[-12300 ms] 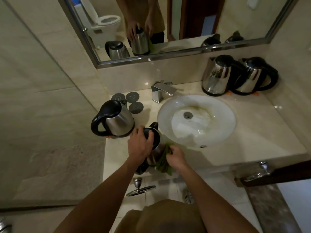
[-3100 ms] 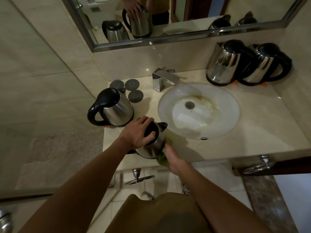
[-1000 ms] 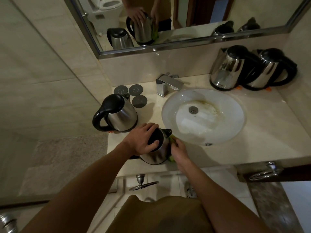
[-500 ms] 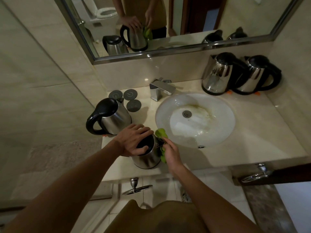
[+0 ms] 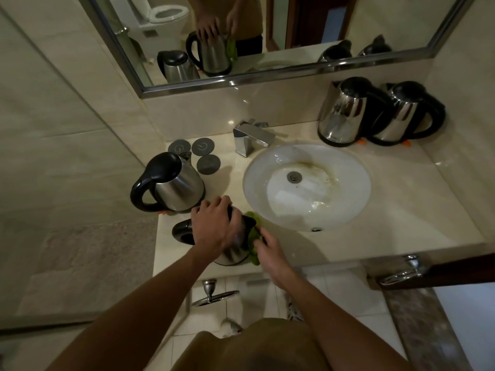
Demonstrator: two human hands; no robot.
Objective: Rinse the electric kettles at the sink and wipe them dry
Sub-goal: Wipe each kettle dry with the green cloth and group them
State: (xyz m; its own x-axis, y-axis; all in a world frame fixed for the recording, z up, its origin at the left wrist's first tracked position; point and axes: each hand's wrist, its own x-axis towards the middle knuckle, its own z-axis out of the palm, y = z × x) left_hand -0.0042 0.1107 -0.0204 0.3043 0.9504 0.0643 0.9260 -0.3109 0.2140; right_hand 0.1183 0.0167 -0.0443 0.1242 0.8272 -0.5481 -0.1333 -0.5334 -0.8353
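Kettle at the worktop edge beside the sink: my left hand grips its lid; my right hand, pinching the green cloth, has slid down its side, so drying continues.

— Kettles: what finish?
— Shiny steel bodies, black lids and handles, all four. Small orange bits showed at the bases of the right pair.
— Cloth?
— Bright green.
— Sink?
— White, with yellow-brown staining round the drain. Counter was cream marble. Three discs were dark grey.
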